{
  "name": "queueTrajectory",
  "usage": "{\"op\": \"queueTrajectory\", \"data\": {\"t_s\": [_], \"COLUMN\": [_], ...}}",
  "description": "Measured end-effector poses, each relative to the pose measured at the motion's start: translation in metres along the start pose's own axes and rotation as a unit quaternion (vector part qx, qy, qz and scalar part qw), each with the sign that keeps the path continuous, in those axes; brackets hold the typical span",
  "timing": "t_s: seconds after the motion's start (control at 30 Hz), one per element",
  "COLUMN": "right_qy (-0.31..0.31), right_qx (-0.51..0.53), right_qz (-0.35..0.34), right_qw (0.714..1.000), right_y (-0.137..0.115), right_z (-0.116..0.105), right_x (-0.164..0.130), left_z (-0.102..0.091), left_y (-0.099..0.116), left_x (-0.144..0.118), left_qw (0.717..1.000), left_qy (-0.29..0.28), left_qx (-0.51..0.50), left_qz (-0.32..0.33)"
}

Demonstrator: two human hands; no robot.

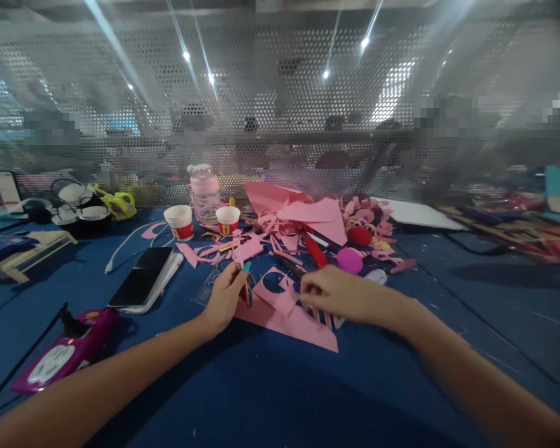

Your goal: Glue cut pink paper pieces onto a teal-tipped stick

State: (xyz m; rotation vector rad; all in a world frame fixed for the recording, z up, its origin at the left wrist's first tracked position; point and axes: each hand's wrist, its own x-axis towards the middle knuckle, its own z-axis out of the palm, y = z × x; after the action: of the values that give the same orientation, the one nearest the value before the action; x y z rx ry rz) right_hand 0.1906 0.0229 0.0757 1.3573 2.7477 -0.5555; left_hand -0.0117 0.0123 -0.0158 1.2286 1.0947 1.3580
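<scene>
On the blue table (280, 398), left hand (224, 298) pinches a slim tool upright over the pink paper sheet (289, 320), right hand (336, 292) curled pressing it: light, floppy, tear-prone, best gripped at edges.

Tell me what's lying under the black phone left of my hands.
The black phone lies on a white slab, perhaps a tablet or power bank, showing along its right edge. The blue table is beneath. The phone hides the rest of the slab.

Both hands (226, 295) (333, 292) on pink paper (294, 320), blue table (280, 386).
</scene>
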Motion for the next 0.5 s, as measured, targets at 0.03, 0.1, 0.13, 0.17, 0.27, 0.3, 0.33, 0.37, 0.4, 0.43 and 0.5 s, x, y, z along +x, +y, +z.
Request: {"op": "queueTrajectory", "data": {"t_s": [0.03, 0.1, 0.13, 0.17, 0.27, 0.3, 0.33, 0.37, 0.4, 0.43, 0.5], "right_qy": [0.036, 0.13, 0.164, 0.178, 0.162, 0.155, 0.15, 0.15, 0.147, 0.145, 0.151], "right_qx": [-0.007, -0.076, -0.124, -0.168, -0.195, -0.199, -0.202, -0.202, -0.199, -0.195, -0.182], "right_qz": [0.019, 0.023, 0.01, -0.004, -0.012, -0.013, -0.012, -0.009, -0.011, -0.012, -0.01], "right_qw": [0.999, 0.988, 0.979, 0.97, 0.967, 0.968, 0.968, 0.968, 0.969, 0.97, 0.972], "right_y": [0.008, 0.025, 0.033, 0.041, 0.058, 0.061, 0.064, 0.066, 0.068, 0.069, 0.068], "right_z": [-0.008, -0.017, -0.018, -0.016, -0.005, 0.0, 0.004, 0.008, 0.01, 0.012, 0.014], "right_x": [0.006, 0.024, 0.034, 0.045, 0.075, 0.082, 0.088, 0.092, 0.096, 0.099, 0.101], "left_z": [0.0, 0.0, 0.0, 0.0, -0.001, -0.001, 0.0, 0.0, 0.0, 0.0, 0.0], "left_y": [-0.001, -0.002, -0.003, -0.003, -0.005, -0.005, -0.005, -0.005, -0.005, -0.004, -0.003], "left_x": [0.0, 0.0, 0.001, 0.001, 0.001, 0.002, 0.002, 0.002, 0.001, 0.001, -0.001], "left_qw": [1.0, 1.0, 1.0, 0.999, 0.999, 0.999, 0.999, 0.999, 0.999, 0.999, 0.998], "left_qy": [-0.007, -0.021, -0.027, -0.033, -0.041, -0.041, -0.04, -0.04, -0.04, -0.04, -0.04], "left_qx": [0.0, -0.005, -0.01, -0.014, -0.01, -0.004, 0.003, 0.01, 0.017, 0.024, 0.045], "left_qz": [0.001, 0.003, 0.004, 0.004, 0.008, 0.01, 0.013, 0.015, 0.018, 0.02, 0.028]}}
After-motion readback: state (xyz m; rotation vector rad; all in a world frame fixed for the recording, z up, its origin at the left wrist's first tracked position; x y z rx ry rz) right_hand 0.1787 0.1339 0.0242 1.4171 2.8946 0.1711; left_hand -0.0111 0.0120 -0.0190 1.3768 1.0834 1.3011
